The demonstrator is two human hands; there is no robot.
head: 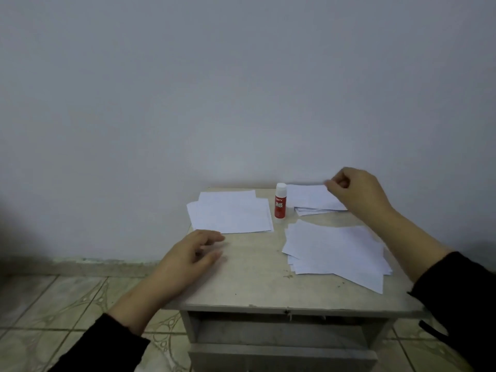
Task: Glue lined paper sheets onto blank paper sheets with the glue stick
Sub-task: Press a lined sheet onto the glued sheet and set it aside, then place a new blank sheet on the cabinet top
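Observation:
A red glue stick (280, 201) with a white cap stands upright at the back middle of the small table (257, 280). Left of it lies a stack of faintly lined sheets (230, 213). Behind and right of it a small pile of blank sheets (312, 201) lies by the wall. My right hand (354, 191) pinches the top sheet of that pile and lifts its far edge. A bigger spread pile of sheets (335, 251) lies at the right front. My left hand (188, 253) rests on the table's left part, fingers loosely apart, holding nothing.
The table stands against a plain white wall (241, 89). Below the tabletop is an open shelf and a drawer front (281, 355). Tiled floor (67, 304) lies to the left. Bare tabletop shows between the piles at the front middle.

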